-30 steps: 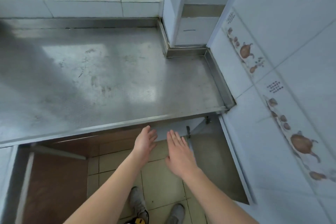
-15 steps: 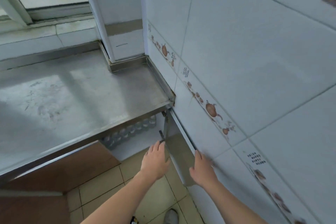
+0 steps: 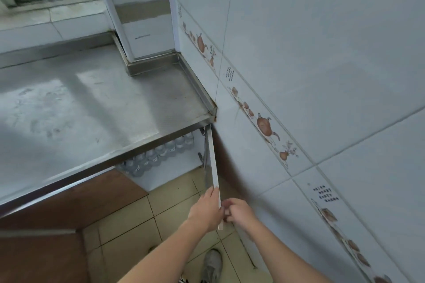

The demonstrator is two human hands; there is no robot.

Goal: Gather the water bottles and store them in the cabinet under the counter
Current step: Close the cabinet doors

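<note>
Several clear water bottles (image 3: pixel 158 155) with white caps stand in a row inside the open cabinet under the steel counter (image 3: pixel 92 108). The right cabinet door (image 3: pixel 212 163) is swung out, seen edge-on, close to the tiled wall. My left hand (image 3: pixel 205 208) rests flat against the door's inner side near its free end. My right hand (image 3: pixel 239 211) grips the same end from the wall side. Neither hand holds a bottle.
A brown cabinet door (image 3: pixel 76 193) on the left stands open over the tiled floor (image 3: pixel 165 213). The tiled wall (image 3: pixel 322 99) with a teapot border runs along the right. My grey shoe (image 3: pixel 212 264) shows on the floor below.
The view has swung right and back. Both hands moved from the cabinet opening to the right door's outer end, left on the inner face, right closing around the edge.
</note>
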